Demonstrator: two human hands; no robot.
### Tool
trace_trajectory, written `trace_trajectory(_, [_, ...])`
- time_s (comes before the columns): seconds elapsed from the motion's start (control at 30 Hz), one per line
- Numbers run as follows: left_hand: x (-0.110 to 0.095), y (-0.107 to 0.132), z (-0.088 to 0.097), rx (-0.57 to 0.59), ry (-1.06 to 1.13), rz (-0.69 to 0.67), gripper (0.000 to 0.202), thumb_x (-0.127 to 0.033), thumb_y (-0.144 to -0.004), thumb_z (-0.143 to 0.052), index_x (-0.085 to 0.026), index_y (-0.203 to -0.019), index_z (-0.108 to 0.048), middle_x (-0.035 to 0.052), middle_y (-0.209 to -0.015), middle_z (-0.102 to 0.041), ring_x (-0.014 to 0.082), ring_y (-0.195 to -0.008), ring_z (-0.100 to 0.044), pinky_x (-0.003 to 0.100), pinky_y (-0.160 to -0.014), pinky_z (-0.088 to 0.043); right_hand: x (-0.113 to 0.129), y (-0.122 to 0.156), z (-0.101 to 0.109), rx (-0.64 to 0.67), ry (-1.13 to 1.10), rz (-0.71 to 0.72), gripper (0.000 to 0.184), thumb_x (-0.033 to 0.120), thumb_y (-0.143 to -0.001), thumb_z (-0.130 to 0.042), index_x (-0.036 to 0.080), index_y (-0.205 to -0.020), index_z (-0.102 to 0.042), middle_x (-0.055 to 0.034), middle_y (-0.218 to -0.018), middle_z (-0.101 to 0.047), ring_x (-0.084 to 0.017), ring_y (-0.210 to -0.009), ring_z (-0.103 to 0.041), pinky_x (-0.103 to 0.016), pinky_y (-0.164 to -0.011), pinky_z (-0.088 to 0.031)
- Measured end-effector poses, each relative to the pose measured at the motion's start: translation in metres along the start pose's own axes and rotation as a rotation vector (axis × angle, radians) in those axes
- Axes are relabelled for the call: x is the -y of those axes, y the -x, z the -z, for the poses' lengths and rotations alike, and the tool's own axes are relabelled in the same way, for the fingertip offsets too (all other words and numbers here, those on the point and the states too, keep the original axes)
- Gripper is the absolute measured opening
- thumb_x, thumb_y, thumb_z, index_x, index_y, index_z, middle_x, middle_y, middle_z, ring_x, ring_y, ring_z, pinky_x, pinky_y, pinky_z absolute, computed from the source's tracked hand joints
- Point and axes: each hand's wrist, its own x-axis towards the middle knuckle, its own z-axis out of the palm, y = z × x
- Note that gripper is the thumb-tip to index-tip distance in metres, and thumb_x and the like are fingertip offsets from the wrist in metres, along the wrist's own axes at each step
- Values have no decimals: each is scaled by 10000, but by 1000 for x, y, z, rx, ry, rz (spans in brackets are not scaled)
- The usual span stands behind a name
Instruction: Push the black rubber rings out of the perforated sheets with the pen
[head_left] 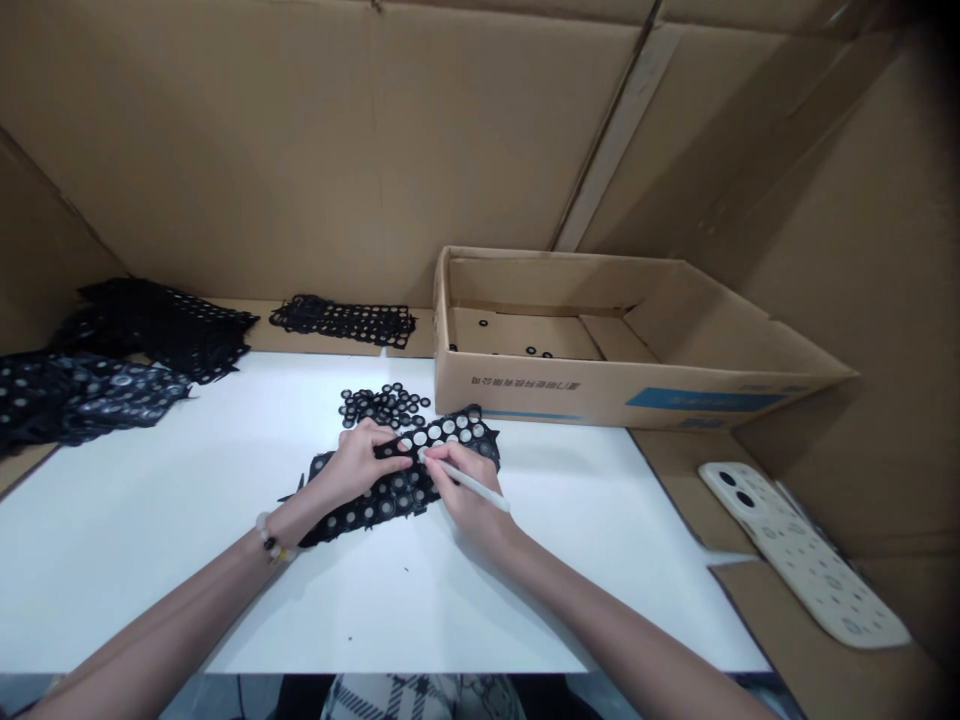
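A black rubber sheet point(442, 438) punched with round holes lies on the white table point(225, 520). My left hand point(360, 462) rests on its left part, fingers bent and pressing it down. My right hand point(466, 478) is closed on a thin white stick point(469, 482) held like a pen, its tip touching the sheet near the middle. A small heap of loose black rings point(382, 405) lies just behind the sheet.
An open cardboard box point(600, 395) with a few black rings inside stands behind right. More black punched sheets point(341, 320) and stacks point(161, 325) lie at the back and left. A white phone in a patterned case point(802, 550) lies at the right. Cardboard walls surround the table.
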Motion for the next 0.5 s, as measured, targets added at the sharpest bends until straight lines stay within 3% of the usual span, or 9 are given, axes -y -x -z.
trace_trajectory(0.33, [-9, 0, 9, 175, 125, -15, 260, -436, -749, -677, -205, -867, -701, 33, -871, -666, 227, -912, -570, 329, -852, -420, 2, 1, 1, 21, -58, 10, 146, 280, -931, -462, 226, -849, -570, -5, -811, -664, -170, -720, -608, -265, -662, -425])
trace_trajectory(0.5, [-11, 0, 7, 149, 80, 61, 236, -414, -745, -650, -181, -710, -634, 21, -773, -636, 221, -825, -570, 325, -781, -409, -1, 1, -1, 68, -77, 61, 132, 249, -930, -458, 230, -857, -567, -11, -864, -656, -177, -794, -613, -271, -715, -436])
